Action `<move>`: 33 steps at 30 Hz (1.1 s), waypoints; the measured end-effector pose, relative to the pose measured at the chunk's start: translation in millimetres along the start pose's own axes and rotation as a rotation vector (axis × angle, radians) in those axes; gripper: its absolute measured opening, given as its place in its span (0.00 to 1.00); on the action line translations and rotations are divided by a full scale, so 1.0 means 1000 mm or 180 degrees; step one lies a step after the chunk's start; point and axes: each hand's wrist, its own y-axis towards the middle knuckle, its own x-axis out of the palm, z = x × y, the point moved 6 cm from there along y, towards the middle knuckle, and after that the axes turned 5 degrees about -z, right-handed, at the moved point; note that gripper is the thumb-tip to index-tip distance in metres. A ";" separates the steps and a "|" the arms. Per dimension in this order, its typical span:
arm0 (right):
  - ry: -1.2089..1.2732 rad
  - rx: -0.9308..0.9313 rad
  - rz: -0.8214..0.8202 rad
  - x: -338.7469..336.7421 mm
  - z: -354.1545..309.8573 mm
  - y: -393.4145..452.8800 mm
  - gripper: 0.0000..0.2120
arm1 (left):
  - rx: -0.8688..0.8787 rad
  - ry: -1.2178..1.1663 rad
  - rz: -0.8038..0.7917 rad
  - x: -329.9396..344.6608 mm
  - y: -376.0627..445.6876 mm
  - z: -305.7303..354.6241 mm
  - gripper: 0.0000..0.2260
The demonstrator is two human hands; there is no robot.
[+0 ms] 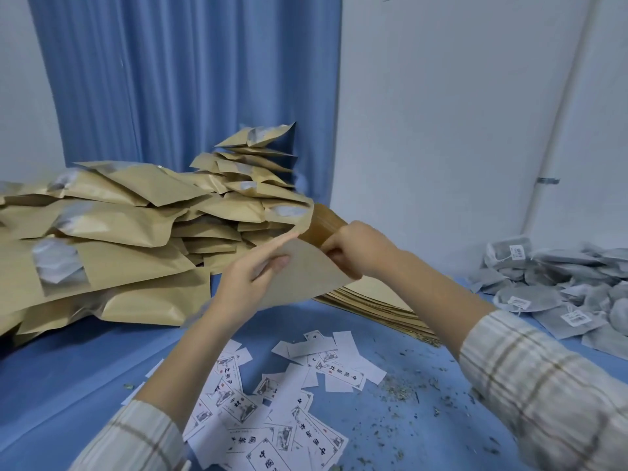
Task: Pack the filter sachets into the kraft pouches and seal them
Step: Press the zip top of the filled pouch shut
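Observation:
Both my hands hold one flat, empty kraft pouch lifted off a stack of empty kraft pouches in the middle of the blue table. My left hand pinches its near-left edge between thumb and straight fingers. My right hand grips its upper right edge with curled fingers. A large heap of filled kraft pouches with clear windows covers the left side. Grey filter sachets with white tags lie in a pile at the right edge.
White printed label cards are scattered on the blue table surface in front of me. Loose herb crumbs dot the table to the right of the cards. A blue curtain and white wall stand behind.

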 end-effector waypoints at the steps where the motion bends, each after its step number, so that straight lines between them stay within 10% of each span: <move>1: -0.0201 -0.0049 -0.0100 -0.003 -0.004 0.001 0.11 | -0.0033 -0.0033 0.0018 -0.001 0.002 0.003 0.24; 10: 0.1597 -0.0280 0.0366 -0.094 0.011 -0.040 0.17 | -0.0193 -0.1172 0.0392 -0.019 0.029 0.027 0.07; 16: 0.1024 -0.0115 -0.0467 -0.097 0.009 -0.047 0.26 | -0.0349 -0.1680 0.0189 -0.003 0.047 0.041 0.07; 20: 0.1130 -0.0277 0.0474 -0.118 0.018 -0.050 0.15 | -0.0560 -0.2022 0.0280 0.003 0.053 0.037 0.06; 23: 0.1217 -0.0171 0.1089 -0.123 0.043 -0.054 0.25 | -0.0750 -0.2277 0.0309 0.002 0.053 0.029 0.06; 33: 0.1887 0.0108 0.0775 -0.087 0.070 -0.055 0.25 | -0.1177 -0.2192 0.0131 0.010 0.047 0.017 0.15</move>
